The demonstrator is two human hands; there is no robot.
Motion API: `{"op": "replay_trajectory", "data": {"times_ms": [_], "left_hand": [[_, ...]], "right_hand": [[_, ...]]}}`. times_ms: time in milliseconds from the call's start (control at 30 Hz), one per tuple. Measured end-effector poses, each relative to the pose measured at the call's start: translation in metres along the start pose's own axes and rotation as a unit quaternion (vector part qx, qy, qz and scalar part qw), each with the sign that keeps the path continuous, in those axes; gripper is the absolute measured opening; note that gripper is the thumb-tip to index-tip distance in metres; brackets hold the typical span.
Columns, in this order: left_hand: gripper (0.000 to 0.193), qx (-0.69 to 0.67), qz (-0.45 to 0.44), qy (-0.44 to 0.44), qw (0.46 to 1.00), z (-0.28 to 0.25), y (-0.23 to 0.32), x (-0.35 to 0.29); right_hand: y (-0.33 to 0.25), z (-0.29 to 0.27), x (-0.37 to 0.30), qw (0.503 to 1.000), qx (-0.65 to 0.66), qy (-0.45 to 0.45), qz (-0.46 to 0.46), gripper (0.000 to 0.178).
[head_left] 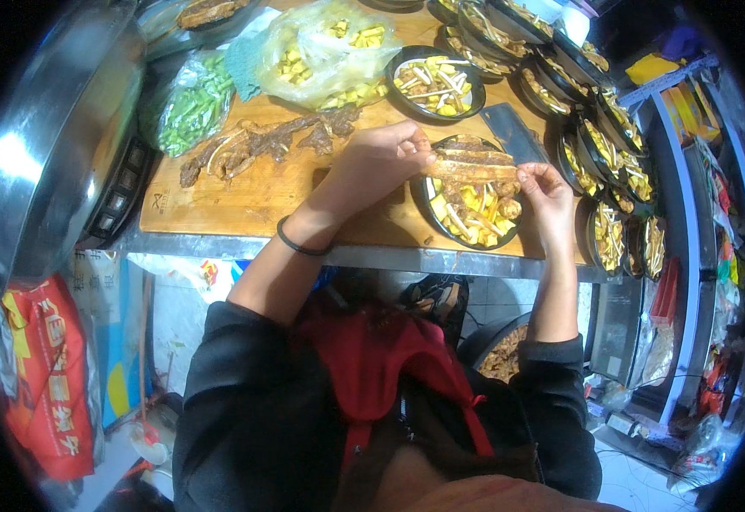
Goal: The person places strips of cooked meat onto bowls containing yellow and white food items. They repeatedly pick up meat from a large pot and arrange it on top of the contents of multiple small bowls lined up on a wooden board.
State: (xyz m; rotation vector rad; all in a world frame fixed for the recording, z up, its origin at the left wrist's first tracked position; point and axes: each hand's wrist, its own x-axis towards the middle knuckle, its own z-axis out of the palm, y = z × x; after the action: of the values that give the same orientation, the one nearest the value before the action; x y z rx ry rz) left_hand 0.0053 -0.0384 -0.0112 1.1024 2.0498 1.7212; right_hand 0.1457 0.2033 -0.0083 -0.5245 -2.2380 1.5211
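1. Left hand [381, 158]: fingertips pinched narrow at the left end of a brown meat-like strip [475, 173].
2. Right hand [546, 192]: thumb and finger pinched at the strip's right end. Grip firmness: cannot tell.
3. Strip location: stretched crosswise between both hands over the far half of a black bowl [421, 210]. More brown slices show just beyond it. Whether the held strip touches the contents: cannot tell.
4. Bowl contents: yellow chunks [477, 198], pale sticks and brown pieces, showing on the near side.
5. Step in hand, judged: laying strips over the filling. Best kept level, both ends lowered together, lined up beside the slices behind.
6. Pinch lightly, near the ends; the strip looks soft and could tear or sag if pulled hard.
7. Release both ends evenly, probably inside the rim, so nothing hangs over.
8. Mind the cleaver-like blade [511, 128] lying just beyond the right hand; keep that wrist clear.
9. Nearby: loose brown pieces [244, 149] on the wooden board [201, 209], left of the bowl; another filled bowl [394, 101] behind.
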Motion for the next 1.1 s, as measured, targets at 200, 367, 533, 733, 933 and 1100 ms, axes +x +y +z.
{"op": "replay_trajectory", "data": {"times_ms": [200, 367, 533, 733, 933, 1100], "left_hand": [[0.014, -0.079, -0.026, -0.016, 0.996, -0.007, 0.001, -0.002], [0.015, -0.063, 0.006, -0.093, 0.994, -0.012, -0.006, -0.002], [0.017, -0.011, 0.037, -0.071, 0.997, -0.005, -0.009, 0.001], [0.019, -0.001, 0.032, -0.069, 0.997, -0.007, -0.008, 0.003], [0.020, -0.007, -0.010, -0.065, 0.998, -0.004, -0.007, 0.003], [0.020, -0.014, 0.006, -0.071, 0.997, -0.003, -0.010, 0.005]], "right_hand": [[0.002, -0.002, -0.003, 0.999, 0.039, 0.021, 0.010, 0.015], [0.001, -0.004, -0.007, 1.000, 0.001, 0.017, 0.023, 0.015], [-0.001, -0.004, -0.006, 0.999, -0.030, 0.013, 0.011, 0.015], [-0.002, -0.004, -0.006, 0.999, -0.037, 0.019, 0.013, 0.015], [0.001, -0.004, -0.007, 0.999, -0.046, 0.012, 0.001, 0.015], [-0.001, -0.005, -0.006, 0.999, -0.046, -0.006, 0.013, 0.019]]}}
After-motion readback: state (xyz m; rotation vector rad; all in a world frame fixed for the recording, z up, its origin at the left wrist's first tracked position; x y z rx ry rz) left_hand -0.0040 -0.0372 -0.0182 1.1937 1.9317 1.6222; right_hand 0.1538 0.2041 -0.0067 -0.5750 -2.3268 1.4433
